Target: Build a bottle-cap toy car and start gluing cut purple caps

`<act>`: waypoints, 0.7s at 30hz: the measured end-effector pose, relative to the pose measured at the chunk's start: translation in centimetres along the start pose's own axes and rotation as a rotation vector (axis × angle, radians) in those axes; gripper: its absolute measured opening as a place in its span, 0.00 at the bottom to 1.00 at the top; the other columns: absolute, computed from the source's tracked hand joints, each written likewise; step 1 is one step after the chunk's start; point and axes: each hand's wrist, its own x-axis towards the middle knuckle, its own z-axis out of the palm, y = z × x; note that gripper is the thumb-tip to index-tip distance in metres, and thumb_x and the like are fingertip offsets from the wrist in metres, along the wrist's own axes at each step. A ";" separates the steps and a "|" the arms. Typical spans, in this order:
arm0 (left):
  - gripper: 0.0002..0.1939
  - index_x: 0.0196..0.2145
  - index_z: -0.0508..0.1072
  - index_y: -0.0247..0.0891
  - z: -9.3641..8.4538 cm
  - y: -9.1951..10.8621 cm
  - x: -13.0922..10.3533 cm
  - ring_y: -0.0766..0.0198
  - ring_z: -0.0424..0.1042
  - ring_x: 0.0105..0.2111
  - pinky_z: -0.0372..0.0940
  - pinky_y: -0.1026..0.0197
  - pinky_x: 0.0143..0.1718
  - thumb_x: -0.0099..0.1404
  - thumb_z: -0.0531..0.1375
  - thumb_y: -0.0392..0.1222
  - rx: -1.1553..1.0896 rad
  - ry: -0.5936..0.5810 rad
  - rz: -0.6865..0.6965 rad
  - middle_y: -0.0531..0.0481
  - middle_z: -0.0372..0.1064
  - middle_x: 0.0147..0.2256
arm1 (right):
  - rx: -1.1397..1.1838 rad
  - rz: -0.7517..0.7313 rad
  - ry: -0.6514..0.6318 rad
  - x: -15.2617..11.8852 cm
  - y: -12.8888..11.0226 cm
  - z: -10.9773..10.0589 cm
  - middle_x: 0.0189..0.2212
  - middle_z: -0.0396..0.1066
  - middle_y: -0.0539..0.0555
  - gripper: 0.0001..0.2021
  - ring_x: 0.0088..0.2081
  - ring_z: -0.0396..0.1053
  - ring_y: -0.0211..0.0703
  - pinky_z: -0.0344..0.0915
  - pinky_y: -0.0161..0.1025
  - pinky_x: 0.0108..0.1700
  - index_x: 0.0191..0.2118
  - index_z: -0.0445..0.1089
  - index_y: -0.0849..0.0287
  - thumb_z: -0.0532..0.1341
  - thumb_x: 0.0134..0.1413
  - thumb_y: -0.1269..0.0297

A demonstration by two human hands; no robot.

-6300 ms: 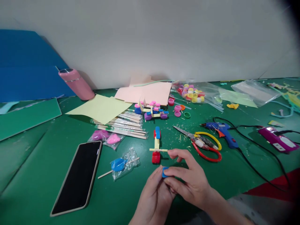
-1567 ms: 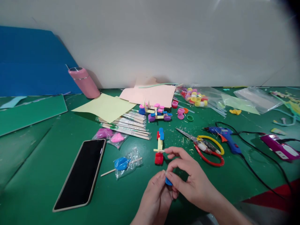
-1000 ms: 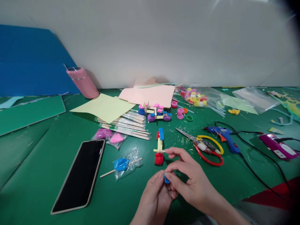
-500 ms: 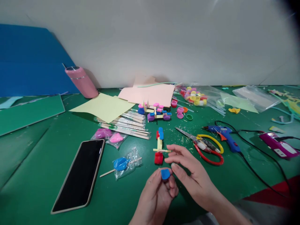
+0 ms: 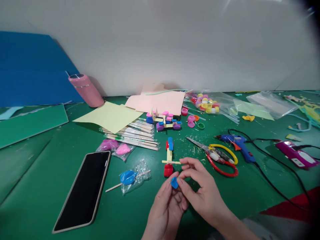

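Between my two hands is a small piece of blue modelling clay (image 5: 174, 182). My left hand (image 5: 167, 206) is closed on it from the left, thumb and fingers at its edge. My right hand (image 5: 203, 191) pinches its right side with thumb and index finger, the other fingers bent above. Just beyond lies a small model car (image 5: 169, 155) of pale sticks with red and blue clay parts. To the left, a larger lump of blue clay (image 5: 127, 177) with a stick in it rests on a clear bag.
Scissors (image 5: 221, 158) and a blue glue gun (image 5: 237, 143) with its cable lie to the right. A phone (image 5: 82, 191) is at left. Behind are wrapped sticks (image 5: 135, 135), more clay models (image 5: 166, 120), bottle caps (image 5: 191, 121), and a pink bottle (image 5: 87, 90) by the wall.
My right hand has moved in from the right and its thumb and index finger now touch the blue clay. The clay's shape looks more folded than before.
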 end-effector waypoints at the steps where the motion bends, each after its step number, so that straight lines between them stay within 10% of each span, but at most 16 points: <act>1: 0.12 0.37 0.75 0.37 0.0 0.0 0.0 0.70 0.63 0.20 0.57 0.66 0.22 0.52 0.63 0.39 0.007 -0.005 0.002 0.50 0.71 0.26 | 0.001 -0.002 -0.003 0.1 0.0 0.0 0.45 0.58 0.54 0.05 0.43 0.62 0.41 0.61 0.36 0.45 0.29 0.68 0.55 0.56 0.50 0.70; 21: 0.06 0.28 0.72 0.31 0.7 1.3 -0.7 0.71 0.62 0.17 0.56 0.67 0.22 0.50 0.63 0.36 0.431 0.181 0.136 0.53 0.66 0.16 | -0.179 -0.077 -0.007 -0.1 0.8 -0.1 0.46 0.58 0.56 0.02 0.46 0.61 0.48 0.61 0.43 0.45 0.29 0.67 0.55 0.57 0.48 0.67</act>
